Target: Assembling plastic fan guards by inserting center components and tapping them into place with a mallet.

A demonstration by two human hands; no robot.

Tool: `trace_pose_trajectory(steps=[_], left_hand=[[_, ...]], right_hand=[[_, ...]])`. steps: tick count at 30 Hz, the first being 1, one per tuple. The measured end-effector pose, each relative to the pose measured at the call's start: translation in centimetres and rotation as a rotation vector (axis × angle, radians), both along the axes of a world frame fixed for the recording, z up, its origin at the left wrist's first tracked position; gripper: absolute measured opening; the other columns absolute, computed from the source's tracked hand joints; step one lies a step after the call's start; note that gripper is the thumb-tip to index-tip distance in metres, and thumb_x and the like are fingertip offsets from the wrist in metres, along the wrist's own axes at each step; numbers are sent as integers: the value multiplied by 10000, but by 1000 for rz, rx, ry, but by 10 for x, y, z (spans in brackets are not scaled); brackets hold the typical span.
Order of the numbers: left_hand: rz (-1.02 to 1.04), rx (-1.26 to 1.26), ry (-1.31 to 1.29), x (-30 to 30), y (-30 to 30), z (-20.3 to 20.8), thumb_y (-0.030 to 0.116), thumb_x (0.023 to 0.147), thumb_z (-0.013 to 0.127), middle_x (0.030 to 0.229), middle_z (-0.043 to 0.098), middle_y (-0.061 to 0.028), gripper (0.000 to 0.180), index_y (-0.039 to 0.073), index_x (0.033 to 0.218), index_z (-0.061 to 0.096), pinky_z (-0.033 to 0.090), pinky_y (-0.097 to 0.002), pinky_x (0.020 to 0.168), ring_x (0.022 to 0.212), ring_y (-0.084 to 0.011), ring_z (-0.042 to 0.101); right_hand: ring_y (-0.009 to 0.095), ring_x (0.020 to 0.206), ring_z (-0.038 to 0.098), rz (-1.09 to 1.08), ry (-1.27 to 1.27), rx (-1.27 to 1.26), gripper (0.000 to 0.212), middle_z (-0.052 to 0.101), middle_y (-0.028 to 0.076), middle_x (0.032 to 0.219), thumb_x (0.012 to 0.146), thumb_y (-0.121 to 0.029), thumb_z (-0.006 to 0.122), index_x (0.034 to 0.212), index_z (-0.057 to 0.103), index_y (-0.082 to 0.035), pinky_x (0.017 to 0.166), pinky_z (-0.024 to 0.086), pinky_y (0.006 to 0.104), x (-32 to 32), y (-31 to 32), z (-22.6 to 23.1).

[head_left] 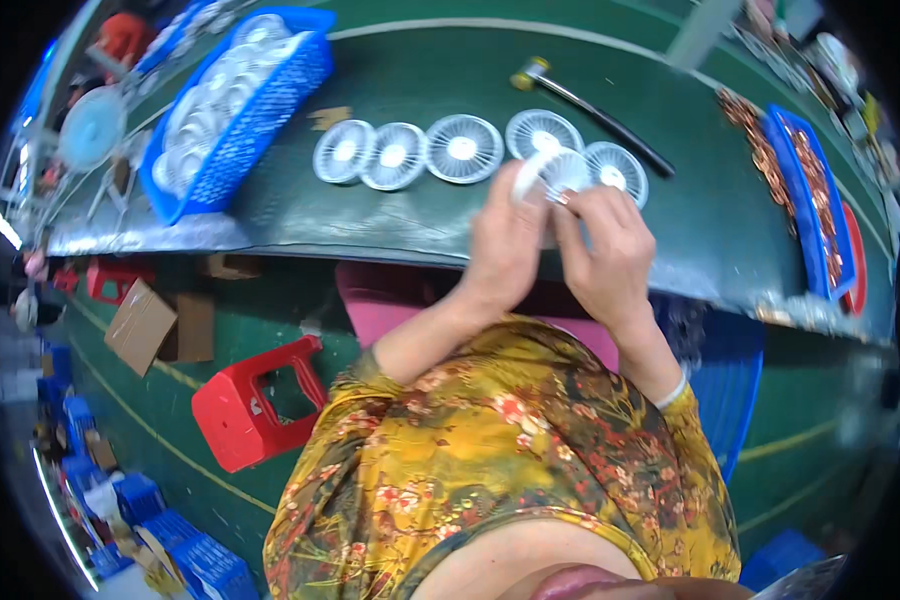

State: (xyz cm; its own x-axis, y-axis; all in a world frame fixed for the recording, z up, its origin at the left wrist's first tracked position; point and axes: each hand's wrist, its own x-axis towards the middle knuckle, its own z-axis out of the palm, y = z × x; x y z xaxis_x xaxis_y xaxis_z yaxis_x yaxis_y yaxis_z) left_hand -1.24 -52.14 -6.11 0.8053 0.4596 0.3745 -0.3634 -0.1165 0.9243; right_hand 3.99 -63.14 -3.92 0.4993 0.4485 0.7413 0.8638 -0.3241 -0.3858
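Note:
Above the table's near edge, my left hand (508,240) grips a silvery round finned metal disc (566,176) by its left side, tilted toward me. My right hand (610,245) has its thumb and fingertips pinched together at the disc's lower right edge. Whatever lies between those fingertips is too small to make out. Similar finned discs lie in a row beyond my hands: a disc at the left end (344,152), a middle disc (464,149) and a right-hand disc (620,170), among several. The held disc partly covers those behind it.
A hammer (605,118) lies beyond the discs. At left stands a blue basket (260,125) full of discs. Loose copper pieces (760,150) lie beside a blue tray (808,205) at right. A red stool (245,410) and cardboard (142,325) are on the floor.

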Motion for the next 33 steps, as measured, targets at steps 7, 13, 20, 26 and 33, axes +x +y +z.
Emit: trace_pose_trajectory(steps=[7, 13, 20, 26, 33], left_hand=[[45, -25, 10, 4, -29, -20, 120, 884, 490, 733, 564, -175, 316, 31, 1171, 394, 467, -379, 606, 659, -262, 612], [-98, -71, -94, -3, -17, -14, 108, 904, 491, 912, 557, -128, 323, 4, 1186, 372, 452, -298, 728, 832, -158, 564], [-394, -276, 20, -5, -13, 7, 248, 939, 561, 1076, 557, -70, 409, 11, 1246, 431, 436, -257, 856, 1011, -98, 502], [-412, -249, -37, 6, -22, -10, 252, 971, 494, 1080, 560, -52, 368, 1, 1237, 455, 431, -255, 864, 1006, -93, 501], [-305, -419, 73, 11, -39, -28, 264, 989, 456, 1001, 552, -42, 314, 7, 1170, 476, 435, -270, 831, 944, -98, 491]], right_hand=[[311, 765, 551, -222, 339, -70, 129, 545, 163, 812, 918, -102, 522, 862, 575, 1, 677, 419, 414, -2, -10, -26], [360, 1198, 475, -164, -126, 32, 249, 619, 144, 1146, 861, -49, 601, 1090, 617, 46, 998, 365, 443, 1, -9, -20], [424, 1269, 404, 64, -364, -278, 272, 579, 163, 1236, 914, -79, 500, 1133, 603, 45, 1064, 270, 512, 17, -47, -5], [344, 1281, 422, 152, -2, -184, 268, 542, 152, 1293, 923, -69, 517, 1166, 590, 19, 1070, 286, 450, 16, -64, -18], [259, 1179, 535, -223, -105, -258, 244, 610, 95, 1208, 908, -119, 568, 1126, 620, -24, 1044, 321, 437, 3, -50, -42]])
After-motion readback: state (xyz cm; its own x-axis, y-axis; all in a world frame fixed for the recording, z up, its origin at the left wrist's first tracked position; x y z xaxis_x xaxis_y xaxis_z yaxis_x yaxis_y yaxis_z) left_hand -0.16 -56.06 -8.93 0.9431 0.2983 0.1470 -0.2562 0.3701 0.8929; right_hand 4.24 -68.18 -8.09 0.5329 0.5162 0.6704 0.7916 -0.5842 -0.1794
